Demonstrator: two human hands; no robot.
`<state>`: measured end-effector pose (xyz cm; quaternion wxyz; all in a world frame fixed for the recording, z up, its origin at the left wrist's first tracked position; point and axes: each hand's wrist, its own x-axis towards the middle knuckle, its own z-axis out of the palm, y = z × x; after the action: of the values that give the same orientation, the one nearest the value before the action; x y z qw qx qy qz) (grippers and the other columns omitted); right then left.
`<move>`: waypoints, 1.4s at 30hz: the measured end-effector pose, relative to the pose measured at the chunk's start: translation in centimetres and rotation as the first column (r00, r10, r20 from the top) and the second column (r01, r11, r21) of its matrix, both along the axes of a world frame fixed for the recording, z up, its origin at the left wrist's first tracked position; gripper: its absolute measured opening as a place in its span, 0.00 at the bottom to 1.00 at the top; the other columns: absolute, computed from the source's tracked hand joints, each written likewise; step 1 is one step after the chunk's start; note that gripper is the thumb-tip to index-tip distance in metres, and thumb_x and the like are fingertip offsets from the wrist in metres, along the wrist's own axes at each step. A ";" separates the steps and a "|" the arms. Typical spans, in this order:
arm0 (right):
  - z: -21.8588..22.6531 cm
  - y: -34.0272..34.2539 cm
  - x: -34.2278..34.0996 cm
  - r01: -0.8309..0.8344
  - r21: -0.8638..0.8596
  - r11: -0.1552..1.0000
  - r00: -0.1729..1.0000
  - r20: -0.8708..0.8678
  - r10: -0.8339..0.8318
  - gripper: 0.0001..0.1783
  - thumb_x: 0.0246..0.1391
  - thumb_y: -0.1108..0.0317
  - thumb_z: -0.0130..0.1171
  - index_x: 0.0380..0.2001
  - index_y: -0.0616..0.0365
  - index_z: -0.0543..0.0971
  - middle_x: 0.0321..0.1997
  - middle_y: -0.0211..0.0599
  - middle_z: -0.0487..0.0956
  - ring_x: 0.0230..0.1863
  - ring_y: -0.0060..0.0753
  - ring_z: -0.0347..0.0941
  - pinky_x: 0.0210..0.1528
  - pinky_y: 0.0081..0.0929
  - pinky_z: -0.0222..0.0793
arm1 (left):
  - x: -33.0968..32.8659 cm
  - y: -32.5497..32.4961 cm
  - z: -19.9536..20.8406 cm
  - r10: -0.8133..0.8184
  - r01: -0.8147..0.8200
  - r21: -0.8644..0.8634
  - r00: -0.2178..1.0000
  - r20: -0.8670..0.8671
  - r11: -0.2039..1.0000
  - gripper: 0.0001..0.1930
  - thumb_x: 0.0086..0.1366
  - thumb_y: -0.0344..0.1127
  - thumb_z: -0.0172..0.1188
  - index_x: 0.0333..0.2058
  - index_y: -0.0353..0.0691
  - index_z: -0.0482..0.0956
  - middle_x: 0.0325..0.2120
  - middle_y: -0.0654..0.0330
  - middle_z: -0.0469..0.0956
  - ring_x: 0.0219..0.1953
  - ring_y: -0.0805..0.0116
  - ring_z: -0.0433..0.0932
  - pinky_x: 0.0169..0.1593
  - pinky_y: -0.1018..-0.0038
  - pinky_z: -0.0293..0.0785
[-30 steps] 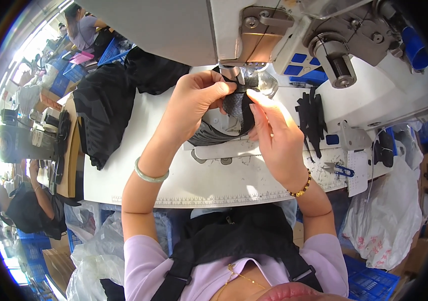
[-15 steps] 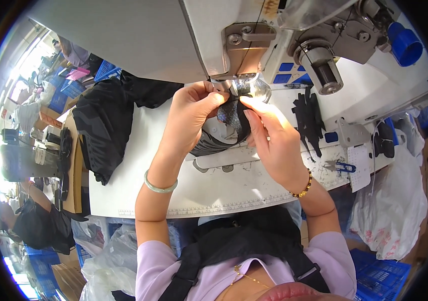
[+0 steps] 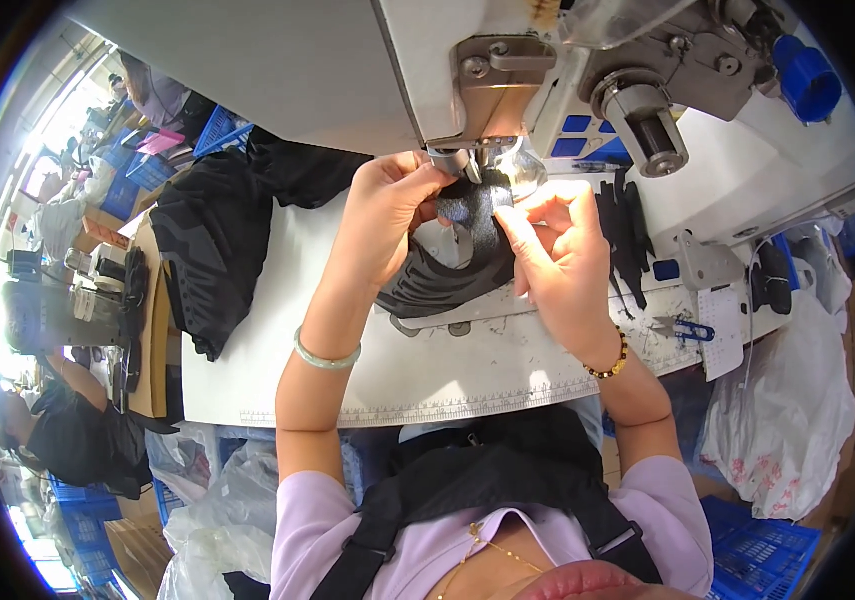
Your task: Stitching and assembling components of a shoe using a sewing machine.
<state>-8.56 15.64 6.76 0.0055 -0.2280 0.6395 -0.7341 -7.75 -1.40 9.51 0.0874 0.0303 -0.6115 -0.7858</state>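
Observation:
A black fabric piece (image 3: 452,285) with dark grey stripes lies curved under the needle area of a white sewing machine (image 3: 277,65). My left hand (image 3: 385,210) pinches its edge just left of the brightly lit presser foot area, fingers closed. On the other side, my right hand (image 3: 562,265) grips the fabric between thumb and index finger, its other fingers curled in. A gap in the curved piece shows the white machine bed beneath. The exact spot under the needle is partly hidden by metal parts and glare.
Black fabric pieces (image 3: 212,240) are heaped at the left. Narrow black strips (image 3: 625,235) and blue-handled thread snips (image 3: 685,329) lie at the right. A ruler strip (image 3: 427,411) follows the table's front edge. A white plastic bag (image 3: 782,410) hangs at right; a person works far left.
The fabric has swung round and spread out, showing more of its striped curve toward me. My right hand has shifted slightly right, while my left stays close to the presser foot.

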 end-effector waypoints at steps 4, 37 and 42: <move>-0.2 0.1 -0.4 0.001 -0.001 1.000 0.999 -0.038 -0.001 0.14 0.54 0.76 0.56 0.34 0.58 0.60 0.25 0.29 0.73 0.19 0.12 0.67 0.16 0.13 0.59 | -0.4 0.3 0.3 0.025 -0.025 0.003 0.999 0.025 1.000 0.07 0.57 0.30 0.60 0.22 0.35 0.75 0.19 0.66 0.73 0.18 0.81 0.68 0.23 0.84 0.68; -2.0 0.6 -1.7 0.169 -0.008 0.986 0.961 -0.222 -0.166 0.16 0.49 0.74 0.61 0.28 0.56 0.60 0.17 0.23 0.63 0.15 0.08 0.51 0.18 0.11 0.49 | 0.2 -0.3 0.7 -0.048 0.048 -0.011 0.998 0.027 0.999 0.09 0.63 0.30 0.52 0.34 0.27 0.74 0.28 0.58 0.75 0.25 0.73 0.75 0.32 0.81 0.74; -1.7 0.9 -1.5 0.148 -0.033 0.988 0.922 -0.357 -0.150 0.15 0.46 0.77 0.59 0.29 0.56 0.61 0.19 0.24 0.63 0.16 0.09 0.51 0.18 0.11 0.48 | -0.4 -0.6 1.1 -0.056 0.064 -0.106 0.995 0.080 0.992 0.10 0.63 0.32 0.52 0.32 0.27 0.74 0.29 0.58 0.74 0.26 0.72 0.76 0.35 0.80 0.72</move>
<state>-10.04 16.50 5.03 -0.1676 -0.3089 0.6432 -0.6803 -8.14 -2.00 10.59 0.0417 0.0374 -0.6570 -0.7518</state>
